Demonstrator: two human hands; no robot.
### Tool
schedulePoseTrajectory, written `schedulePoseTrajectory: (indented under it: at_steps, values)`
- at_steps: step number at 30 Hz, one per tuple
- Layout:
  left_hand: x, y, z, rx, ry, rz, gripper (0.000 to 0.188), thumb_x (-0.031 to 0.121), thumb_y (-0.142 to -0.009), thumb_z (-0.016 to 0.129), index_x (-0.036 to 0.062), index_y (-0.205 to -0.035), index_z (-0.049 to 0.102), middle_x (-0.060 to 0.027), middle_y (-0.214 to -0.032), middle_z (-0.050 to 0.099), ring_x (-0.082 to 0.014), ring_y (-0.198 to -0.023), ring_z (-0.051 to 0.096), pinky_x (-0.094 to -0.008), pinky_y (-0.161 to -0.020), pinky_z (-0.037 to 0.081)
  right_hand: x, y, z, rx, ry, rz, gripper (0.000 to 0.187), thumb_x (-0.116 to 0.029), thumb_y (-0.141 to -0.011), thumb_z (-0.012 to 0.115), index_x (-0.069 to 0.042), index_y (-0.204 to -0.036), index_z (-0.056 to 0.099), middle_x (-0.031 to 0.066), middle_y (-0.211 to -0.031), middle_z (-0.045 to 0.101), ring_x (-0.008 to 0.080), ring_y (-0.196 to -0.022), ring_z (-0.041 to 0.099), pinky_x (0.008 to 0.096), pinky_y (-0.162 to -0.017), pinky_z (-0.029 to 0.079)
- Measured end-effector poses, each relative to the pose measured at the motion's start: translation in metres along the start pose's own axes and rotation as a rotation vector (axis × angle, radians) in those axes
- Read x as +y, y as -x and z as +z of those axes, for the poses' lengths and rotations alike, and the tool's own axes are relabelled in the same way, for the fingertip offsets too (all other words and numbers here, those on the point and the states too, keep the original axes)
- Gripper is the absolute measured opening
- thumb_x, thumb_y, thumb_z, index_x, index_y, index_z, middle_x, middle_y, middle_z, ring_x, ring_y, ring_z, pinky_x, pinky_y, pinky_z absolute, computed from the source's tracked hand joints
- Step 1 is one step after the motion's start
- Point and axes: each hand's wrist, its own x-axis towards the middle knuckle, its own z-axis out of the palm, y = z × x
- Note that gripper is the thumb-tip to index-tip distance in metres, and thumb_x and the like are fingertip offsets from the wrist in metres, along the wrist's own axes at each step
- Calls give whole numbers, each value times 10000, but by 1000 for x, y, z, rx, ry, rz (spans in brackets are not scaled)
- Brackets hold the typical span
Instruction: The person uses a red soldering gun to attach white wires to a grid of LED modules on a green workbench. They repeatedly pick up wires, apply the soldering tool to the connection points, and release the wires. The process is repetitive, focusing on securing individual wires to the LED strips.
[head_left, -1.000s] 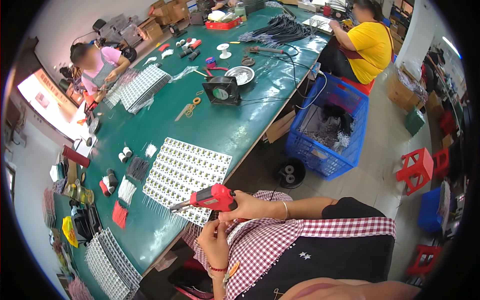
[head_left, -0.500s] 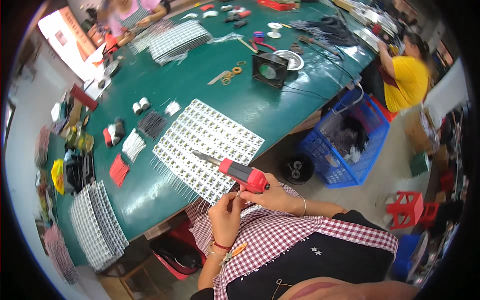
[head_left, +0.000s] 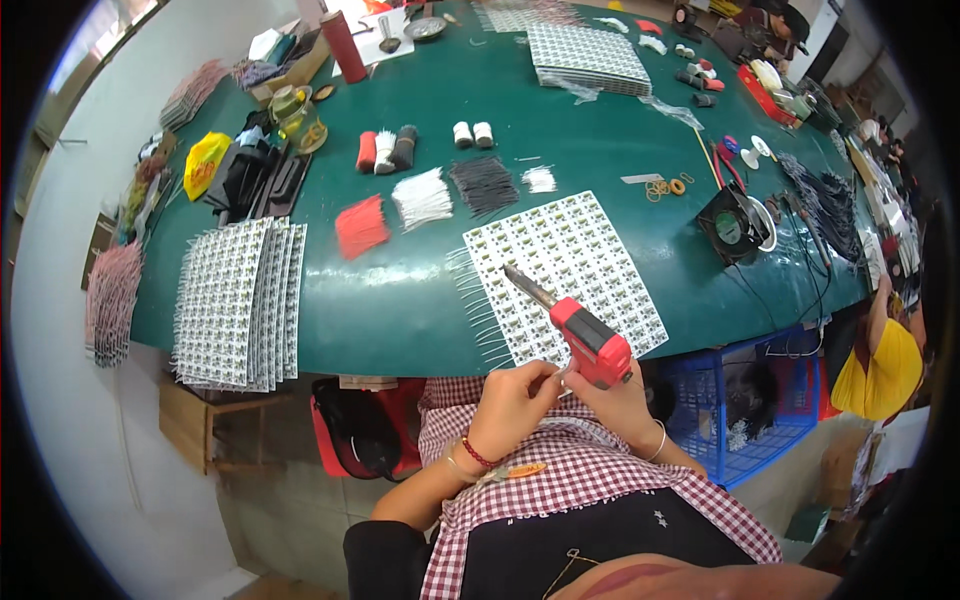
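At the left of my frame stands a stack of boards; right of it, above centre, I see red wires, white wires and black wires. At lower centre the left hand has thumb and fingertips pressed together; I can't tell whether anything lies between them. The board lies flat just right of centre, the red tool pointing up-left over it, gripped by the right hand. Farther right sits a black fan.
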Motion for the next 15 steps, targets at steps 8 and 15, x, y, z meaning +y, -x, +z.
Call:
schedulePoseTrajectory:
  at_steps: [8,15]
  values:
    - [-9,-17,-3,207,-303,346,86,59,-796,650,19,-872,655,-98,-747,621,-284,-608,613,-353,-544,486,0,-10,3,63,76,-33,211,-10,-781,721,-8,-964,615,23,-846,649,71,-761,605,226,-680,495]
    - [-15,-21,-6,177,-404,404,85,41,-765,659,63,-842,631,-70,-735,561,-241,-628,602,-338,-536,480,-3,-16,4,84,49,42,186,-1,-783,716,10,-943,623,16,-843,646,68,-746,597,211,-644,483]
